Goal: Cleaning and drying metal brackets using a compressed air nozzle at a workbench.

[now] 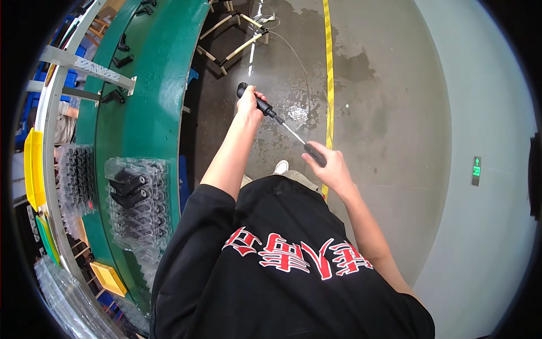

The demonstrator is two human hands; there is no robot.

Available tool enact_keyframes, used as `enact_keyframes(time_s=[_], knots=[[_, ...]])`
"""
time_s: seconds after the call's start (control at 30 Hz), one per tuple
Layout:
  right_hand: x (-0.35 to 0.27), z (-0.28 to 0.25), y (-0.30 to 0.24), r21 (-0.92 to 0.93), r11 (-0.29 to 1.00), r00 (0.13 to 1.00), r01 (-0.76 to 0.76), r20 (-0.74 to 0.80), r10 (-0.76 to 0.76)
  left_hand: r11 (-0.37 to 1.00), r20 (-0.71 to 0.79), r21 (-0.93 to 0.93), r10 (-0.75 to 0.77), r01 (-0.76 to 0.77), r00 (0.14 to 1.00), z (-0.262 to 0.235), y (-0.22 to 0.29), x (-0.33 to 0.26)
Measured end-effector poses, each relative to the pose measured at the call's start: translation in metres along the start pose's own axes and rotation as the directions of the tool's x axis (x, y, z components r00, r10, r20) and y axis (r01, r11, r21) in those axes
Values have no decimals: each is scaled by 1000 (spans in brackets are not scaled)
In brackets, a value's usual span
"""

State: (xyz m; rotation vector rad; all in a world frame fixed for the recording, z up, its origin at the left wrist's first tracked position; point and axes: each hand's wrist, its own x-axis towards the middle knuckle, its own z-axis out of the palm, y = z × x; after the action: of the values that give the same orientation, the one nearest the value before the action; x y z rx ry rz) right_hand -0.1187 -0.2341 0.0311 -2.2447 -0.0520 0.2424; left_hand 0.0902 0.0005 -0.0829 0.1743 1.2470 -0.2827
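Near the centre of the frame, the person is holding a hand pump (280,121) over the wet floor (293,107). The left hand (249,105) is clenching its black barrel; the right hand (330,165) is grasping the end handle. It looks stiff, light, best gripped at both black ends.

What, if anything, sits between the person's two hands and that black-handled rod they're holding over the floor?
Nothing visible does. The left hand is closed around the thick black grip of the rod, and the right hand is closed on its other black end. Between the hands only the thin metal shaft shows, over the wet floor.
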Motion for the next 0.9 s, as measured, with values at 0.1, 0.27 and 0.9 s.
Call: enact_keyframes(time_s=[0.1, 0.27, 0.9], knots=[[4, -5, -7, -21, 997, 995, -70, 67, 71, 999, -42, -18, -45, 45, 998, 3, 7, 1], [7, -4, -3, 8, 999, 997, -52, 53, 52, 992, -115, -43, -121, 117, 986, 12, 9, 7], [3, -5, -3, 2, 996, 989, -92, 113, 91, 934, 430, 247, 134, -259, 893, -34, -16, -22]])
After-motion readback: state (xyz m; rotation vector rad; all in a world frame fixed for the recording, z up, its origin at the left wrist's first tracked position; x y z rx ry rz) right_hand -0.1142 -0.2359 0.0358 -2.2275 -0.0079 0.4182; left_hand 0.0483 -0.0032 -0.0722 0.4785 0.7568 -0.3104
